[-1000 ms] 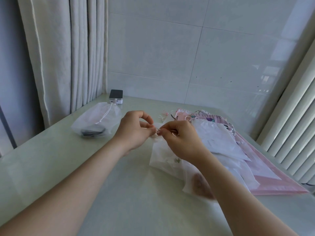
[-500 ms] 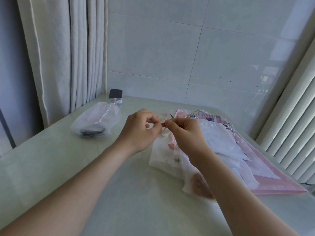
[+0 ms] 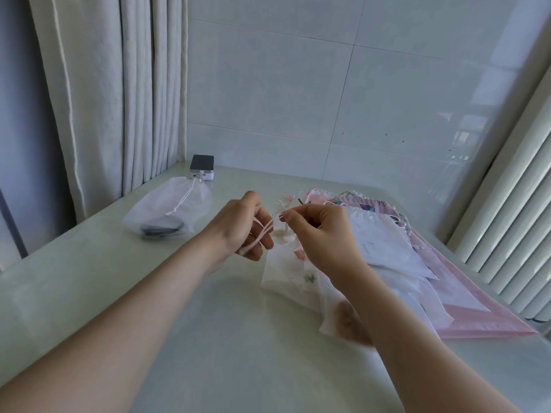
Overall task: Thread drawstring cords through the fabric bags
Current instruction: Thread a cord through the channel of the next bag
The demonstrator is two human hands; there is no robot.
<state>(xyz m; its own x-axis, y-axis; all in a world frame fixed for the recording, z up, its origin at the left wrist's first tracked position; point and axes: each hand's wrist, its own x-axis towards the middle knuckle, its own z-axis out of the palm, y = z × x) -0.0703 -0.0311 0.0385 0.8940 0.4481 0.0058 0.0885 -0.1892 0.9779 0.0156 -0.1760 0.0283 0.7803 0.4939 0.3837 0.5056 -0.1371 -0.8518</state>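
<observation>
Pale counter (image 3: 208,338) carries everything. Pink-and-white bag pile (image 3: 417,257) lies at 3 o'clock of hands. Drawstring pouch (image 3: 170,210) with dark contents sits at 9 o'clock, well apart. Sheer white bag (image 3: 286,272) lies centre, gathered mouth between hands. Left hand (image 3: 238,231): fingers curled round pale cord (image 3: 262,236) strands. Right hand (image 3: 322,234): thumb and forefinger pinch cord just above bag mouth. Small box (image 3: 202,166) sits at 11 o'clock.
</observation>
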